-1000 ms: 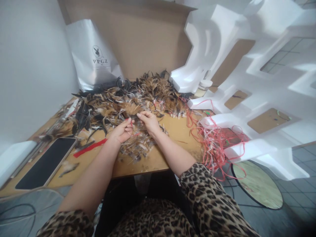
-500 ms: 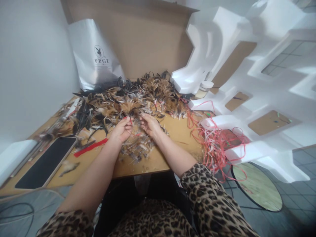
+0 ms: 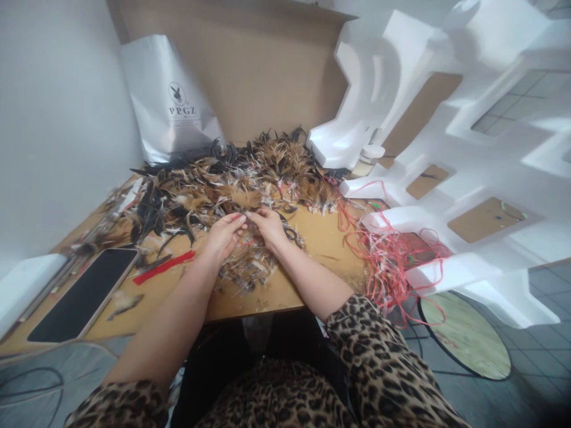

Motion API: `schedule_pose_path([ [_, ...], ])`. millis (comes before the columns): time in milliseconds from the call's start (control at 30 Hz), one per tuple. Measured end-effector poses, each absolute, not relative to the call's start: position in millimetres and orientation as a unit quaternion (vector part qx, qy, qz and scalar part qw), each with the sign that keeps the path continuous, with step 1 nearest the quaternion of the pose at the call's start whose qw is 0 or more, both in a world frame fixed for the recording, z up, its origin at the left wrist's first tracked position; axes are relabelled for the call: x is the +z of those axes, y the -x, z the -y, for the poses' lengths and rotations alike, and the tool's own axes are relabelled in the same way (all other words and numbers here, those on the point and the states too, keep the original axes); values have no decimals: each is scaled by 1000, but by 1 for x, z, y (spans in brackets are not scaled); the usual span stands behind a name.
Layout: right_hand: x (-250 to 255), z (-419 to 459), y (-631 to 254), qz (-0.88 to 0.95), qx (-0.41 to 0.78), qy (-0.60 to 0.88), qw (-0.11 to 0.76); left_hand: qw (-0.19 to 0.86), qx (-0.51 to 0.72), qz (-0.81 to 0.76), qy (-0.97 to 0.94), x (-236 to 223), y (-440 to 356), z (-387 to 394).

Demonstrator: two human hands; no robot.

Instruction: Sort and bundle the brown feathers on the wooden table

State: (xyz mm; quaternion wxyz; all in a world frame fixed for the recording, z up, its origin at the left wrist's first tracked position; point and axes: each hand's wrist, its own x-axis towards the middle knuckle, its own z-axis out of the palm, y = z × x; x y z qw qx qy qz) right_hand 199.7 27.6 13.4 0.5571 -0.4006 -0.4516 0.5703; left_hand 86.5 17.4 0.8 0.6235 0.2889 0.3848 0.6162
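My left hand [image 3: 226, 234] is closed in a pinch, with a bit of red strip [image 3: 239, 217] showing at its fingertips. Almost touching it, my right hand [image 3: 268, 227] also pinches, thumb and forefinger together; what lies between them is too small to make out. Just beyond the fingertips a tuft of brown feathers [image 3: 243, 197] fans out, and I cannot tell whether it is held or lies on the pile. Beneath both hands, feather scraps [image 3: 250, 270] are scattered over the wooden table [image 3: 323, 238].
A large feather heap [image 3: 285, 157] covers the back, before a white bag [image 3: 156, 101]. On the left lie a phone [image 3: 84, 294] and a red strip of cloth [image 3: 164, 266]. Tangled red string [image 3: 386, 261], a jar [image 3: 369, 160] and white foam pieces [image 3: 482, 279] crowd the right.
My hands have come together: the right moved slightly left, the left slightly right, so that their fingertips now nearly meet. The things on the table stay where they were.
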Motion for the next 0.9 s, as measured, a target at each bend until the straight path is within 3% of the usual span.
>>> schedule_pose_path([
  [167,12,-33,-206,432,594,386,557,592,586,-434,-344,5,-88,-12],
  [300,17,-32,-209,388,738,261,487,693,545,-323,-344,8,-83,-8],
  [400,19,-32,-211,379,771,236,454,752,511,-270,-318,6,-80,-8],
  [467,18,-34,-212,388,737,276,479,736,517,-298,-319,5,-80,-9],
  [600,13,-39,-213,480,573,372,551,605,585,-404,-357,2,-83,-14],
  [800,10,-38,-211,610,449,372,536,496,660,-434,-362,-3,-87,-18],
  [900,11,-35,-210,621,435,380,529,520,674,-415,-321,-1,-85,-18],
])
